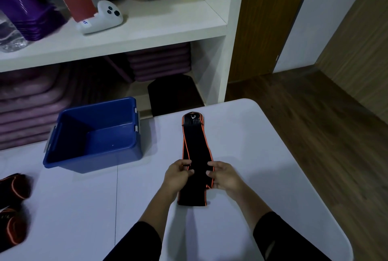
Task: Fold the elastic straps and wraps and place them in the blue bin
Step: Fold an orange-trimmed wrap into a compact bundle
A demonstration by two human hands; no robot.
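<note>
Stretched lengthwise on the table (262, 155) to the right of the blue bin (94, 163): black orange-edged elastic wrap (196, 151), pinched near its close end by left hand (178, 173) and right hand (223, 175), fingers curled on either edge. Likely to skew or spring back open if folded with uneven pull, being elastic. Could also unfold on the carry across to the blue bin, if held loosely.

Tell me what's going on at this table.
A person works on a black wrap with orange edging, laid lengthwise on the white table. The left hand and right hand each grip its edges near the close end. The blue bin stands to the left with nothing visible inside, and more wraps lie at the table's far left.
</note>
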